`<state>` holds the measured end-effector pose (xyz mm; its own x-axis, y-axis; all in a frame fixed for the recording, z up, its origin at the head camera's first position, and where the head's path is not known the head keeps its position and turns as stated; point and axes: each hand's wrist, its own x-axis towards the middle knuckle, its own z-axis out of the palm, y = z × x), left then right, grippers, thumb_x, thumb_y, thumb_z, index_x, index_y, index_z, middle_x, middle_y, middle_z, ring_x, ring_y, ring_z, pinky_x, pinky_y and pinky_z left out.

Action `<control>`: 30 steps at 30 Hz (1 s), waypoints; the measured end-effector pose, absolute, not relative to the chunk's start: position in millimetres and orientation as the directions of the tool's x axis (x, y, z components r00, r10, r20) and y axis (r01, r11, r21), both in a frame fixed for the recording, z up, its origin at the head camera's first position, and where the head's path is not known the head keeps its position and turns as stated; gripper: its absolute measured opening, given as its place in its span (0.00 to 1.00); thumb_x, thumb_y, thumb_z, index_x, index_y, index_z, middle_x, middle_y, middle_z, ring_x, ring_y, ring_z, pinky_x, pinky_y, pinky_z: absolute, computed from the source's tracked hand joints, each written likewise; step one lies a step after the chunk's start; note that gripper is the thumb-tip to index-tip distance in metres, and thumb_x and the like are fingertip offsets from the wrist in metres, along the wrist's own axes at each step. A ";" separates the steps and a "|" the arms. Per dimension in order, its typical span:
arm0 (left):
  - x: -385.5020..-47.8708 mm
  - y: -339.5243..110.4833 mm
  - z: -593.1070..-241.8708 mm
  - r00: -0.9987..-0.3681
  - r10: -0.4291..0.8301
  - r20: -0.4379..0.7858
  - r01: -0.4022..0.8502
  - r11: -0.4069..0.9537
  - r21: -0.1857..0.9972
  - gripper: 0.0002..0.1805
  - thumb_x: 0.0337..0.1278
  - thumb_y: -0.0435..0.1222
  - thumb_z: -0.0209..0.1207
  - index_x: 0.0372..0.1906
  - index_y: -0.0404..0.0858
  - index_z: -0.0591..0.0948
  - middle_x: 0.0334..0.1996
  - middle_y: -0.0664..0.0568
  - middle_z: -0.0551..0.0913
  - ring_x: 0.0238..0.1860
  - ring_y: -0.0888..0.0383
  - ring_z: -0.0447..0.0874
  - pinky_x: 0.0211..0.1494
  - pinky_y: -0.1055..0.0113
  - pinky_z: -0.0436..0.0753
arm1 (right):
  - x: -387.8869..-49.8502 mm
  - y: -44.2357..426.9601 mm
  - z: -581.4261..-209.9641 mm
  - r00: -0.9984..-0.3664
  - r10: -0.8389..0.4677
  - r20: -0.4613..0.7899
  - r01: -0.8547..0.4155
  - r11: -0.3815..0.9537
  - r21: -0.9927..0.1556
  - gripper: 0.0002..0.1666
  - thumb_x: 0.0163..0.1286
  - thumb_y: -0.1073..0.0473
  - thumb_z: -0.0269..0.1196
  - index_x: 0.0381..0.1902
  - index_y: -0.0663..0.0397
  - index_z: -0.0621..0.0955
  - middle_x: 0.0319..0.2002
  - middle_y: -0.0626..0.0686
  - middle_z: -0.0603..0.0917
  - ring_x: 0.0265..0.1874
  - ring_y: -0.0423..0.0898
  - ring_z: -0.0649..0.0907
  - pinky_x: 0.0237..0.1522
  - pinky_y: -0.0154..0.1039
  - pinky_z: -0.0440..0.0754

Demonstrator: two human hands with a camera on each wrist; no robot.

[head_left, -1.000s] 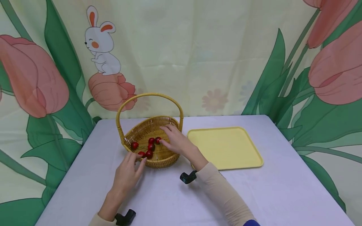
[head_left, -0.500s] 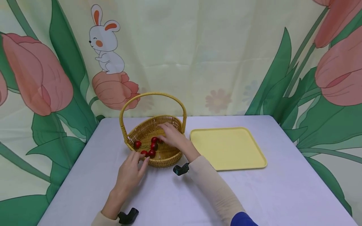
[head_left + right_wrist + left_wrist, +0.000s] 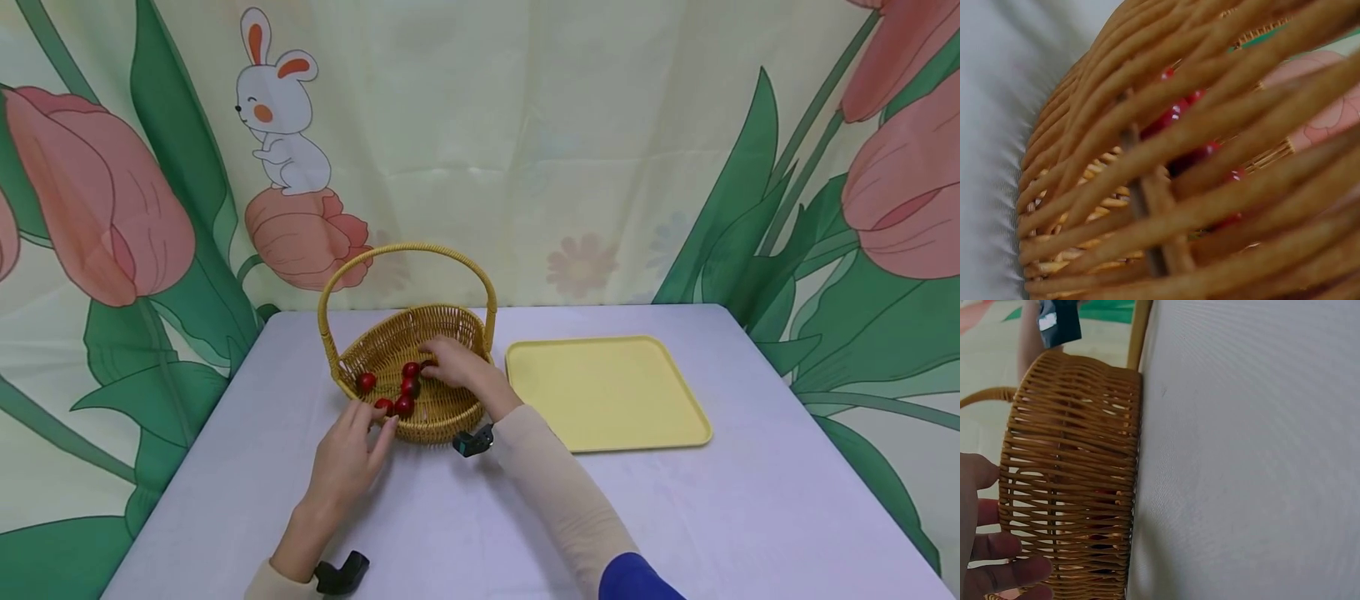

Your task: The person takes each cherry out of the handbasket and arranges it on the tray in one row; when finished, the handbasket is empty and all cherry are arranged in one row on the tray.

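Head view: glossy red cherries (image 3: 404,406) lie inside a wicker basket (image 3: 435,432), most of them grouped toward its near side, with one apart at the left wall. One more shows as a dark sliver beside the thumb of the right hand (image 3: 460,367), which reaches over the basket's right side into the bowl; its fingers bend downward, and I cannot tell whether they pinch that fruit. Right wrist view shows only slanting wicker strands, with red glimpsed through the gaps. At the near rim is the left hand (image 3: 342,460), thumb and fingers spread apart and loosely bent; its own wrist view shows the fingertips touching the rim and outer weave. Above the bowl arches a woven handle (image 3: 418,247). Just right of the basket lies a pale yellow tray (image 3: 607,396), flat on the white-clothed table (image 3: 465,533). Black devices (image 3: 341,573) sit at both wrists, next to beige sleeves (image 3: 558,496). Behind everything hangs a cream backdrop (image 3: 465,108) printed with tulips (image 3: 105,200) and a white rabbit (image 3: 288,125).
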<state>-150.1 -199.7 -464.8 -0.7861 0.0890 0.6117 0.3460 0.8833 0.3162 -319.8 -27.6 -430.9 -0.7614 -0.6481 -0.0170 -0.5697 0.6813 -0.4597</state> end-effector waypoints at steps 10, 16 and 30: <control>-149.6 -200.1 -463.4 -0.778 0.097 0.621 0.352 0.886 0.302 0.13 0.61 0.40 0.66 0.43 0.34 0.81 0.37 0.49 0.80 0.37 0.55 0.82 0.36 0.59 0.85 | -321.9 -29.1 -433.7 -0.733 -0.677 -0.069 -0.600 0.691 -0.404 0.19 0.73 0.59 0.62 0.59 0.57 0.82 0.54 0.55 0.85 0.55 0.49 0.83 0.63 0.43 0.80; -149.4 -200.1 -463.8 -0.783 0.094 0.615 0.348 0.886 0.308 0.13 0.61 0.40 0.66 0.43 0.34 0.81 0.37 0.49 0.79 0.38 0.54 0.82 0.36 0.59 0.86 | -320.4 -27.5 -432.4 -0.734 -0.677 -0.051 -0.596 0.678 -0.430 0.20 0.73 0.59 0.62 0.60 0.59 0.80 0.55 0.56 0.84 0.56 0.50 0.82 0.63 0.44 0.80; -149.3 -200.5 -463.6 -0.796 0.093 0.598 0.346 0.881 0.323 0.14 0.62 0.40 0.66 0.44 0.34 0.81 0.39 0.48 0.80 0.39 0.53 0.83 0.39 0.58 0.87 | -308.7 -10.8 -413.1 -0.718 -0.684 0.133 -0.642 0.575 -0.507 0.19 0.75 0.58 0.59 0.60 0.55 0.81 0.56 0.56 0.80 0.50 0.48 0.79 0.53 0.43 0.81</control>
<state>-149.3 -200.5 -463.6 -0.7963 0.0932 0.5977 0.3459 0.8808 0.3235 -308.7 -10.8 -413.1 -0.7175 -0.6838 0.1326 -0.6418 0.5752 -0.5072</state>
